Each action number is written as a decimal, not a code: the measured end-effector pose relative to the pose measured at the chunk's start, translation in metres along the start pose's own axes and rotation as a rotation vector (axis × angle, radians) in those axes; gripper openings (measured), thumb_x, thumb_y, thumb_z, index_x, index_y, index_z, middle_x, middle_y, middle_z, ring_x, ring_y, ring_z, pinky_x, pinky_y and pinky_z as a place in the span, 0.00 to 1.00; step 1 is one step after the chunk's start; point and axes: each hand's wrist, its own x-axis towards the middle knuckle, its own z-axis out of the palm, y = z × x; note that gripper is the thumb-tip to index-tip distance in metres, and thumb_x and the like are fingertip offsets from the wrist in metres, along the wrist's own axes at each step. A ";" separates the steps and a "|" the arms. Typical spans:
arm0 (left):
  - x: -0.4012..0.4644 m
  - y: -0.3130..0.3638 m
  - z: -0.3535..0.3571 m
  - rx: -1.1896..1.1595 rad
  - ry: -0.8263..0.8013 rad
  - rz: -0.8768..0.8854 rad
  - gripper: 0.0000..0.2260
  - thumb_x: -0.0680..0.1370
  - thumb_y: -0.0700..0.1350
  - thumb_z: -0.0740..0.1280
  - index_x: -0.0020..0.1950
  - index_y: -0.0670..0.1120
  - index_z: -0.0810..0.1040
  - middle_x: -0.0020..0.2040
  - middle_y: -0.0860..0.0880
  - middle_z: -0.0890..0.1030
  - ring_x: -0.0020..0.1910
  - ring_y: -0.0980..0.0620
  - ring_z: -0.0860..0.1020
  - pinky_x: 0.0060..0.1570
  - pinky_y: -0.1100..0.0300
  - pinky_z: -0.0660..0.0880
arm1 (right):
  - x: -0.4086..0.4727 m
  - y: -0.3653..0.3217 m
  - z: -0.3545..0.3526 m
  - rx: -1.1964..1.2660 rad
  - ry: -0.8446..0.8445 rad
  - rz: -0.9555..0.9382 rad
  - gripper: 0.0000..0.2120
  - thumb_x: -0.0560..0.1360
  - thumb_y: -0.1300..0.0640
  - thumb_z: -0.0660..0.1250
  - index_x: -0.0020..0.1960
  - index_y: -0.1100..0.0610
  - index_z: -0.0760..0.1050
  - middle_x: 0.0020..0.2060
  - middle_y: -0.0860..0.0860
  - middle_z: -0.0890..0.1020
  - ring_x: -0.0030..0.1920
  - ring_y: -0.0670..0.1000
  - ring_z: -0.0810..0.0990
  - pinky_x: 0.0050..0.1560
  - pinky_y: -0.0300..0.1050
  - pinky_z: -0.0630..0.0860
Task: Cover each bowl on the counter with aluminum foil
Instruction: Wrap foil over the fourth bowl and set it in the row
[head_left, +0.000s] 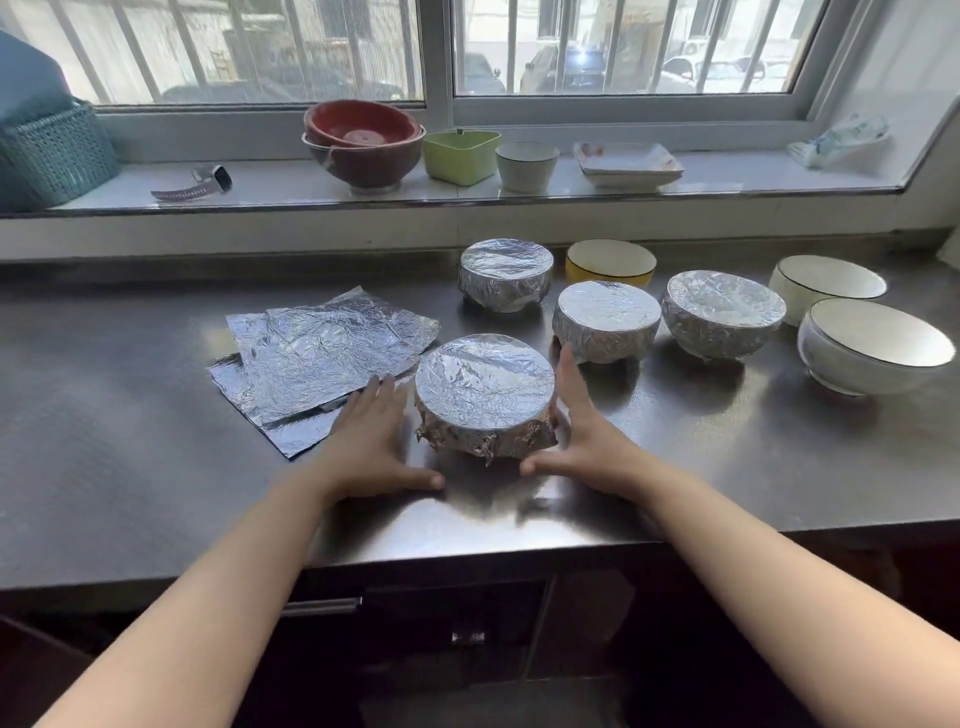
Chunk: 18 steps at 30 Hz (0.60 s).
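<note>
Foil-covered bowl sits on counter; left hand and right hand flank it, fingers straight, grasping nothing. Foil sheets left of bowl.

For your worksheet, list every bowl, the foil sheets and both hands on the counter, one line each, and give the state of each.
Nearest bowl: foil-covered, between the hands.
Back bowl: foil-covered.
Middle bowl: foil-covered.
Right wrapped bowl: foil-covered.
Yellow bowl: uncovered.
Far white bowl: uncovered.
Near white bowl: uncovered.
Foil sheets: loose, stacked flat.
Left hand: open.
Right hand: open.
</note>
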 end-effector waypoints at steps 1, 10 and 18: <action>-0.004 -0.004 -0.008 0.058 -0.035 -0.026 0.62 0.60 0.77 0.66 0.80 0.46 0.42 0.80 0.46 0.42 0.79 0.46 0.38 0.77 0.50 0.40 | -0.006 -0.003 -0.005 -0.003 0.012 0.015 0.64 0.64 0.48 0.80 0.74 0.36 0.29 0.79 0.43 0.43 0.78 0.44 0.47 0.77 0.52 0.56; 0.002 0.059 -0.064 -0.359 0.586 0.240 0.14 0.81 0.44 0.60 0.64 0.47 0.78 0.66 0.50 0.78 0.67 0.53 0.72 0.66 0.59 0.66 | -0.001 -0.041 -0.004 0.293 0.488 0.062 0.21 0.83 0.59 0.57 0.75 0.60 0.63 0.71 0.52 0.71 0.71 0.46 0.69 0.70 0.38 0.66; 0.038 0.085 -0.050 0.043 0.119 0.308 0.29 0.76 0.68 0.43 0.76 0.63 0.59 0.79 0.57 0.57 0.79 0.48 0.51 0.74 0.48 0.50 | 0.000 -0.043 0.018 0.436 0.553 0.097 0.21 0.81 0.71 0.52 0.69 0.58 0.70 0.64 0.48 0.77 0.59 0.35 0.76 0.57 0.28 0.72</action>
